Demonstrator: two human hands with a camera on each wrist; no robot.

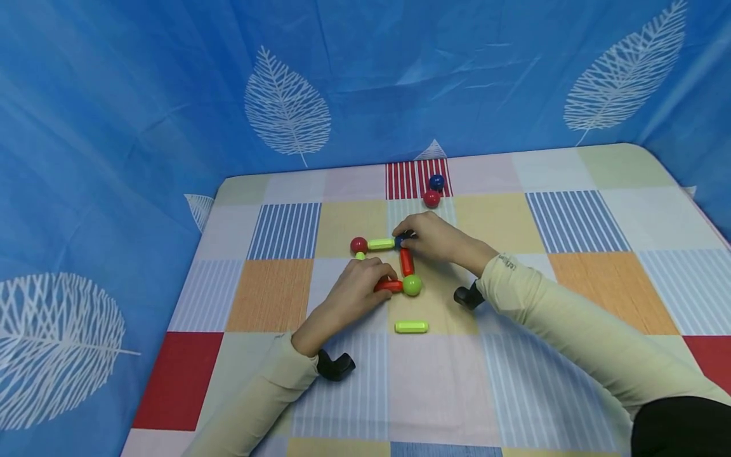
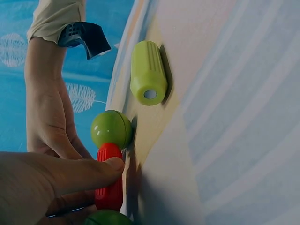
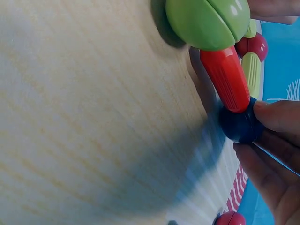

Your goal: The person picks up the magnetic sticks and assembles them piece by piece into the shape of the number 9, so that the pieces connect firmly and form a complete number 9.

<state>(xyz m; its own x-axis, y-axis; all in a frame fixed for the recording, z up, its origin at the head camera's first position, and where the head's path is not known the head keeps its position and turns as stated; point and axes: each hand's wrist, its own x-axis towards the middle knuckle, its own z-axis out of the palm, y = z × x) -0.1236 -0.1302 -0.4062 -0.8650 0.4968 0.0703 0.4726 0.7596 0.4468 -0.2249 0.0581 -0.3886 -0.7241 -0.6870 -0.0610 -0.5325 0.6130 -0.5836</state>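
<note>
Four-sided figure of magnetic rods and balls lies on the cloth. My left hand (image 1: pixel 355 285) pinches its near red rod (image 2: pixel 109 180), between the green ball (image 1: pixel 412 285) and another green ball (image 2: pixel 108 217) that the hand covers in the head view. With thumb and fingertips, my right hand (image 1: pixel 436 237) holds the dark blue ball (image 3: pixel 240 123) at the far right corner. A second red rod (image 3: pixel 226 78) joins that ball to the green one. A light green rod (image 1: pixel 381 244) runs from the blue ball to a red ball (image 1: pixel 358 245).
A loose light green rod (image 1: pixel 411 327) lies nearer the body, a metal disc in its end. Farther back, a loose red ball (image 1: pixel 431 198) and a blue ball (image 1: pixel 436 183) sit close together. The patchwork cloth (image 1: pixel 434 387) meets a blue leaf-patterned sheet (image 1: pixel 400 82) behind.
</note>
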